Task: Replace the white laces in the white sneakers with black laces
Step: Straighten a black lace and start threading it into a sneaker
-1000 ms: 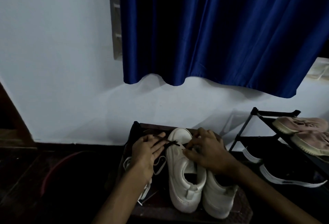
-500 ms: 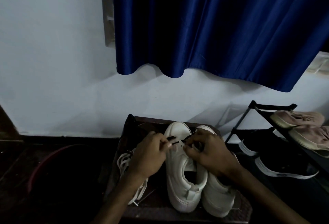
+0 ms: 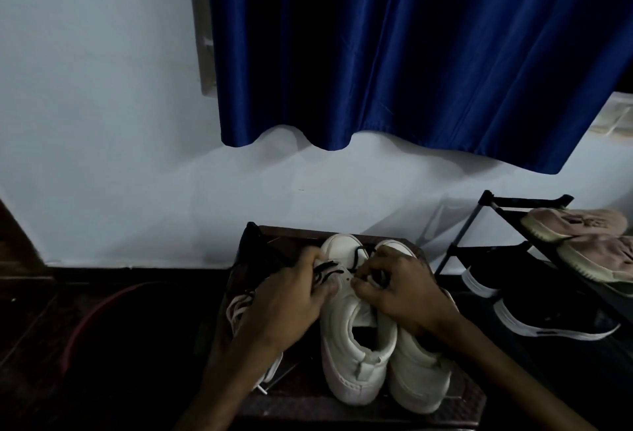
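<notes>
So, black lace [image 3: 328, 271]: it lies crosswise over the toe end of the sneaker being laced [image 3: 352, 355]. A few dark strands are bunched between the two hands, and one loop arches up toward the toe cap.
Left hand [image 3: 291, 297]: the fingers are curled round the bunched strands at that shoe's left edge.
Right hand [image 3: 400, 297]: thumb and forefinger tips are pressed together at the eyelet row and look to be pinching the lace's end. The tip itself is too small and dark to make out.
Sneakers: the one being laced and the second sneaker [image 3: 418, 372] stand side by side, touching, on the dark stool [image 3: 462, 403]. Heels face the person and toes face the wall [image 3: 102, 122], so their long axis runs straight away from the person.
What the next move turns on: the eyelets sit just under the right fingertips, while the slack comes in from the left. I'd judge the right hand nearer for threading and the left better placed to feed lace across.
White laces [image 3: 239, 307]: already out of the shoes, they are heaped on the stool to the left, partly under the left forearm. One tip lies near the front edge.
Edges: the second sneaker crowds the right hand, and the stool's left edge is close beyond the white heap.
Open room: there is space above the shoes and back toward the person. The shoe rack [image 3: 493, 204] stands apart to the right.
Risk, as I see it: in this dim light the loose black loop could snag under a finger.
</notes>
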Available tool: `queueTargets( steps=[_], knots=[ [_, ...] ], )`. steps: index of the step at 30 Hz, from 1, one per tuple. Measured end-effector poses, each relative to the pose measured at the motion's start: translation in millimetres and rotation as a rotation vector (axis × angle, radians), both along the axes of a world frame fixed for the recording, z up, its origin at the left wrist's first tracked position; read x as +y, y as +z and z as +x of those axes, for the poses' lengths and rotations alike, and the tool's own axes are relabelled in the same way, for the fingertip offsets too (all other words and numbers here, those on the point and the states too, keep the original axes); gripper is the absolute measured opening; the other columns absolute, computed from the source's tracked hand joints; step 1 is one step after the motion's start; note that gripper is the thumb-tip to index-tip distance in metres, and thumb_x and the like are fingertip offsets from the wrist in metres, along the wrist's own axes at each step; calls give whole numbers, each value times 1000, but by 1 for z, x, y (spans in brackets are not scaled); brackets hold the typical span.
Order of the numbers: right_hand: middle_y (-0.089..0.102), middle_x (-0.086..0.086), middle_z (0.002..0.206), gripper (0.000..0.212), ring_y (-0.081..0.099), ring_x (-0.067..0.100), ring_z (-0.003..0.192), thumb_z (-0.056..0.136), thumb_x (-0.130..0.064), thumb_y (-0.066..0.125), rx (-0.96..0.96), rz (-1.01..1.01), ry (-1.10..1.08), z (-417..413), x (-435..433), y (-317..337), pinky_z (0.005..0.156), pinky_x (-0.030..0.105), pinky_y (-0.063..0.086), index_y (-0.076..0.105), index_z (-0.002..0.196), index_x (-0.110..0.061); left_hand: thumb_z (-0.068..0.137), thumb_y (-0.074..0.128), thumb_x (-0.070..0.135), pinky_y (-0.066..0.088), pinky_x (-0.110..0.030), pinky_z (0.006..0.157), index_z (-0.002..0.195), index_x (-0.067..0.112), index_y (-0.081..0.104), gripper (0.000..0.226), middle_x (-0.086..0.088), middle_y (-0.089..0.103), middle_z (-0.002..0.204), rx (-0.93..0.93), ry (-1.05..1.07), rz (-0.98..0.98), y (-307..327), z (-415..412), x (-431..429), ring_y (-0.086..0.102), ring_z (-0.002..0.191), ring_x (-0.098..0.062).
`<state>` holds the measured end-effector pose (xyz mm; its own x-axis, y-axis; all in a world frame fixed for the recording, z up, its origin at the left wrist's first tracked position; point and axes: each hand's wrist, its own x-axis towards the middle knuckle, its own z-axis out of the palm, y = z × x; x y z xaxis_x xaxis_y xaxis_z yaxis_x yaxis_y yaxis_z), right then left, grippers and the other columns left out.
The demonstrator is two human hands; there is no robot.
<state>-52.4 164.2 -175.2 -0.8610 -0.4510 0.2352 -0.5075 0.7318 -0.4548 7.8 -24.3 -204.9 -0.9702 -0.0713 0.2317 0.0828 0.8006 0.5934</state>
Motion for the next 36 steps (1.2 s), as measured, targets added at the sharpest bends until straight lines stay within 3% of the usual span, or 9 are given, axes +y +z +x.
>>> queueTargets(
  steps=[5, 8, 13, 17, 19, 22, 26, 30, 36],
  knots=[
    [50, -15, 73, 21, 47, -7, 78, 72, -52, 58, 6, 21, 7, 0, 1, 1, 73, 32, 43, 69, 75, -34, 91, 57, 50, 47, -31, 66, 96, 28, 58, 23, 6, 70, 84, 63, 103, -1, -9, -5, 9, 67, 80, -15],
    [50, -15, 74, 18, 49, -5, 77, 73, -52, 59, -25, 20, 4, 0, 2, 1, 74, 35, 45, 68, 74, -36, 93, 57, 44, 48, -31, 64, 86, 27, 55, 19, 12, 64, 72, 77, 4, 120, -9, -6, 6, 62, 68, -7],
    [52, -14, 75, 32, 51, -2, 76, 68, -60, 50, -47, 11, -12, 0, -1, 1, 75, 37, 46, 68, 76, -34, 95, 51, 32, 41, -20, 62, 81, 23, 57, 18, 8, 56, 75, 286, -15, 1101, 39, 9, 0, 51, 70, -6],
    [54, -13, 76, 25, 52, 0, 77, 69, -57, 54, -47, 13, -16, 1, 0, 1, 77, 37, 46, 67, 74, -36, 97, 38, 38, 32, -28, 60, 88, 31, 60, 25, 11, 59, 90, 397, -56, 911, 55, 14, 1, 40, 71, -20],
    [54, -14, 76, 25, 51, -1, 77, 68, -59, 52, -52, 13, -20, 1, -1, 1, 77, 38, 46, 66, 72, -38, 100, 36, 38, 31, -27, 56, 89, 19, 57, 30, 5, 59, 81, 408, -72, 1021, 52, 15, 8, 36, 64, -25],
    [53, -15, 76, 29, 51, -2, 78, 66, -61, 48, -63, 25, -19, 0, -2, 1, 79, 37, 46, 65, 74, -38, 98, 38, 41, 28, -17, 46, 72, 17, 49, 37, 5, 36, 56, 362, 54, 1218, 41, 16, 22, 29, 52, -14],
    [54, -15, 75, 27, 51, -1, 78, 67, -56, 52, -53, 37, -35, 1, -1, 3, 79, 37, 46, 64, 78, -34, 97, 43, 49, 35, -21, 50, 65, 13, 50, 49, 6, 40, 52, 239, 161, 956, -2, 19, 37, 39, 51, -6],
    [57, -17, 73, 28, 51, -1, 77, 68, -53, 59, -37, 87, -30, 0, -2, 9, 84, 37, 46, 56, 89, -34, 98, 45, 39, 35, -22, 56, 69, 30, 48, 30, 7, 54, 62, 185, 162, 591, -44, 22, 46, 51, 56, -5],
    [55, -16, 81, 21, 55, 7, 82, 87, -49, 60, -88, 154, 23, -27, -25, 27, 83, 40, 51, 68, 90, -31, 96, 31, 54, 37, -20, 59, 77, 30, 49, 36, 3, 55, 68, 234, 258, 620, -53, 24, 59, 54, 62, -7]
  ],
)
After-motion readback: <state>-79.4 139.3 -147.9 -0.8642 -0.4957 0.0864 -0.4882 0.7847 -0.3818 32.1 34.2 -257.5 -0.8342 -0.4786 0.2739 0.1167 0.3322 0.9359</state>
